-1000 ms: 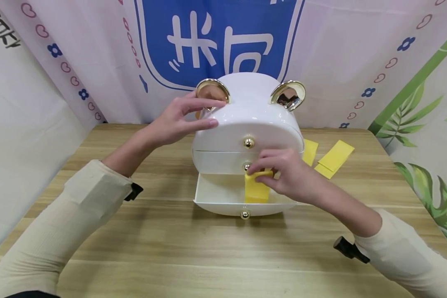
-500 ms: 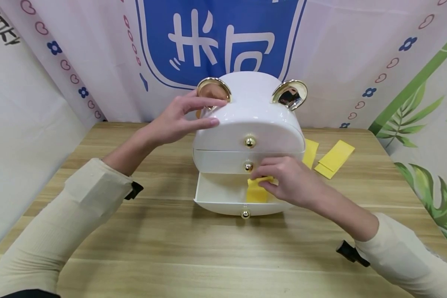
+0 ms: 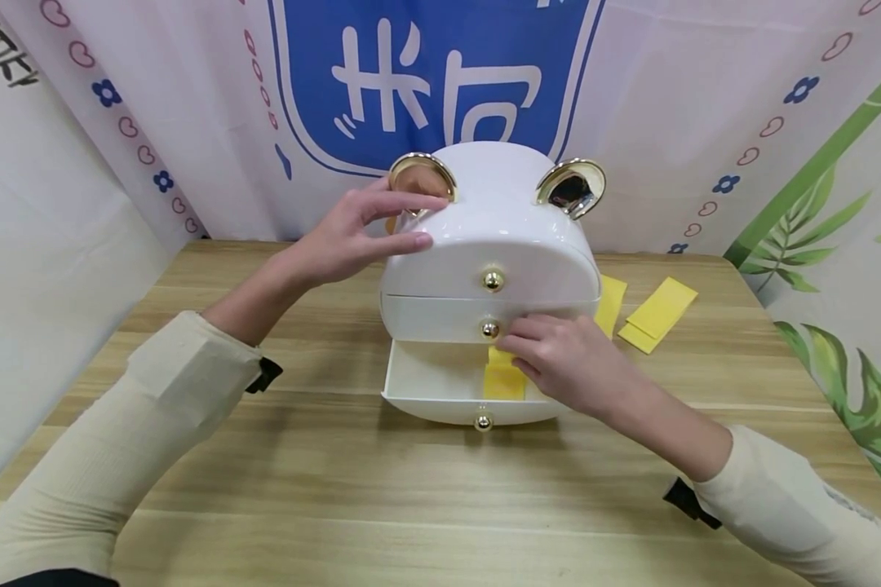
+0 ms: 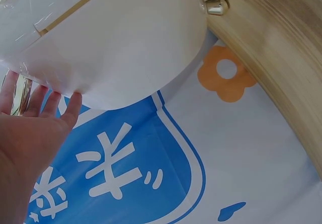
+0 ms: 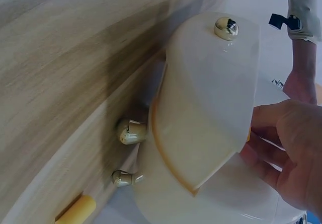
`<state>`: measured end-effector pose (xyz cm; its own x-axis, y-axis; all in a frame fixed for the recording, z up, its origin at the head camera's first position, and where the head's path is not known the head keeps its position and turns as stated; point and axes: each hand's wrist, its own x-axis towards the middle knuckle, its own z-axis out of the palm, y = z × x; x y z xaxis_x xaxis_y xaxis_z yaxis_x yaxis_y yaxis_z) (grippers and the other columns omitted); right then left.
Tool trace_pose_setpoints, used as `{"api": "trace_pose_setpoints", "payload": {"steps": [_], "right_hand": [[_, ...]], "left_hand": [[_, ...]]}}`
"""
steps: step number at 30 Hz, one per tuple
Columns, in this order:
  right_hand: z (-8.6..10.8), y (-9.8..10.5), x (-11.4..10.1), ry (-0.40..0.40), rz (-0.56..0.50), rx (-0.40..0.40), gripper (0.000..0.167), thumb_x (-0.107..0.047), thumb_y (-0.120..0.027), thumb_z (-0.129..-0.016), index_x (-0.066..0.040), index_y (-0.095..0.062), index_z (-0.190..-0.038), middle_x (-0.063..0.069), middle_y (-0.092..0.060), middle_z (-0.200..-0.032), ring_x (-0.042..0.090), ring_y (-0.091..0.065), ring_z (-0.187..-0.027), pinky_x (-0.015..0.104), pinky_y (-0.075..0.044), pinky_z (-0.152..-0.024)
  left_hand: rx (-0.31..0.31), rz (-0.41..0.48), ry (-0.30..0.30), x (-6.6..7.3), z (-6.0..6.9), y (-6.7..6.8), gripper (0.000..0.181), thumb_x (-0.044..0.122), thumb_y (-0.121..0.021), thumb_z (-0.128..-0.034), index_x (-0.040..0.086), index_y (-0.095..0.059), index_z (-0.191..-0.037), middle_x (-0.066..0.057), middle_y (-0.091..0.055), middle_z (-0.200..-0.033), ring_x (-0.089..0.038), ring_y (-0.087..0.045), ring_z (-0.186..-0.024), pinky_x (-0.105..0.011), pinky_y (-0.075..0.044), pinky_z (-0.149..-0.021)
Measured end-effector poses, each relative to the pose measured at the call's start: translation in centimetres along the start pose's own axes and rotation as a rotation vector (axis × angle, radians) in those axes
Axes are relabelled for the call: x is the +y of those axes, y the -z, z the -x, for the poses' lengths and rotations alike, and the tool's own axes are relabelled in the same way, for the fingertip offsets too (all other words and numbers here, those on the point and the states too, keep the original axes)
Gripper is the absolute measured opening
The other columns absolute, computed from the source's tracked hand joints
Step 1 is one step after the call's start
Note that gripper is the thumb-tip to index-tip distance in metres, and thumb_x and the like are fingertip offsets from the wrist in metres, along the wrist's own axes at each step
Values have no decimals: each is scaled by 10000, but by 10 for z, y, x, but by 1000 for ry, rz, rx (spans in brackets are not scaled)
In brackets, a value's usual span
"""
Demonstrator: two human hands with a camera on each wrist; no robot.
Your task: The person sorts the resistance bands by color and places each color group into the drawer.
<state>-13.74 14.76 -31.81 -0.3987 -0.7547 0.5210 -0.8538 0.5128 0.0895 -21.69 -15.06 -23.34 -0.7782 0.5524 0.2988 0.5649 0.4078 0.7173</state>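
Observation:
A white, glossy storage box [image 3: 510, 204] with gold ears and round gold knobs stands on the table. Its bottom drawer [image 3: 426, 371] is pulled out. Inside that drawer is a yellow folded sheet [image 3: 504, 383], its material unclear. My right hand [image 3: 573, 359] reaches over the drawer, fingers curled at the sheet's upper right part and partly hiding it; only a yellow sliver [image 5: 248, 135] shows by the fingers in the right wrist view. Spread and fairly straight, the fingers of my left hand [image 3: 356, 236] rest on the box's upper left side, beside the left ear [image 3: 420, 175].
To the right of the box lie more yellow sheets [image 3: 661, 312], one partly behind it. The wooden table [image 3: 440, 505] stretches toward me. A printed curtain [image 3: 675, 106] hangs close behind the box.
My right hand has moved a little downward, and the yellow sheet has sunk lower into the drawer, with less of its top showing. My left hand stays where it was.

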Motion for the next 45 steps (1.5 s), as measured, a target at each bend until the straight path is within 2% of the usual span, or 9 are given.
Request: {"api": "trace_pose_setpoints", "payload": {"steps": [6, 11, 18, 21, 24, 29, 35, 39, 45], "right_hand": [[1, -2, 1, 14, 8, 8, 187, 50, -807, -808, -54, -780, -961, 60, -739, -931, 241, -725, -883, 372, -608, -616], [2, 3, 5, -6, -56, -14, 239, 30, -862, -755, -83, -783, -951, 36, -732, -909, 221, -713, -849, 364, -603, -646], [9, 42, 34, -266, -567, -311, 180, -24, -821, -861, -134, -787, -999, -79, -725, -874, 79, -646, -733, 279, -574, -602], [22, 60, 60, -321, -752, -343, 165, 1, -784, -890, -98, -782, -1022, -64, -722, -848, 115, -660, -708, 286, -578, -593], [38, 73, 86, -373, -829, -313, 172, 61, -754, -893, -47, -767, -1026, -13, -731, -819, 151, -666, -664, 285, -580, -577], [62, 76, 120, -627, -688, -308, 233, 20, -726, -936, 3, -725, -1168, 29, -740, -845, 149, -672, -685, 289, -581, -594], [82, 53, 150, -870, -502, -342, 351, -107, -729, -971, 28, -665, -1288, 143, -754, -997, 162, -686, -745, 305, -580, -603], [94, 36, 165, -964, -469, -348, 406, -139, -728, -974, 70, -628, -1308, 245, -714, -1101, 249, -689, -801, 335, -586, -614], [98, 14, 178, -991, -433, -395, 450, -135, -700, -980, 118, -588, -1335, 352, -629, -1255, 312, -716, -854, 355, -597, -649]], "left_hand": [[1, -1, 0, 1, 0, 0, 447, 156, -737, -943, 122, -678, -1385, -99, -578, -1410, -239, -446, -1263, -464, -480, -974], [4, 0, 3, 1, 0, 0, 445, 157, -740, -942, 123, -681, -1381, -98, -583, -1394, -236, -450, -1242, -423, -468, -952], [10, 4, 3, 2, 0, 0, 444, 149, -748, -939, 119, -684, -1377, -99, -586, -1386, -231, -449, -1237, -456, -450, -972], [8, 9, 3, 2, -1, 0, 443, 147, -747, -940, 120, -684, -1378, -99, -586, -1387, -234, -446, -1246, -478, -452, -986], [6, 5, 2, 3, -2, 0, 444, 150, -745, -943, 120, -680, -1381, -101, -585, -1393, -237, -447, -1262, -488, -451, -1009], [2, -1, 8, 3, -1, 0, 449, 158, -747, -942, 123, -679, -1384, -100, -586, -1398, -240, -449, -1267, -503, -462, -1013], [3, 3, 6, 2, -1, 0, 450, 153, -745, -939, 116, -679, -1382, -103, -583, -1410, -245, -443, -1284, -536, -442, -1041], [2, 2, 5, 1, -1, 0, 451, 156, -744, -936, 115, -680, -1381, -107, -581, -1416, -251, -439, -1292, -558, -427, -1064], [0, 6, 3, 1, 0, -1, 452, 154, -744, -933, 110, -680, -1378, -112, -578, -1425, -254, -435, -1310, -571, -412, -1086]]}}
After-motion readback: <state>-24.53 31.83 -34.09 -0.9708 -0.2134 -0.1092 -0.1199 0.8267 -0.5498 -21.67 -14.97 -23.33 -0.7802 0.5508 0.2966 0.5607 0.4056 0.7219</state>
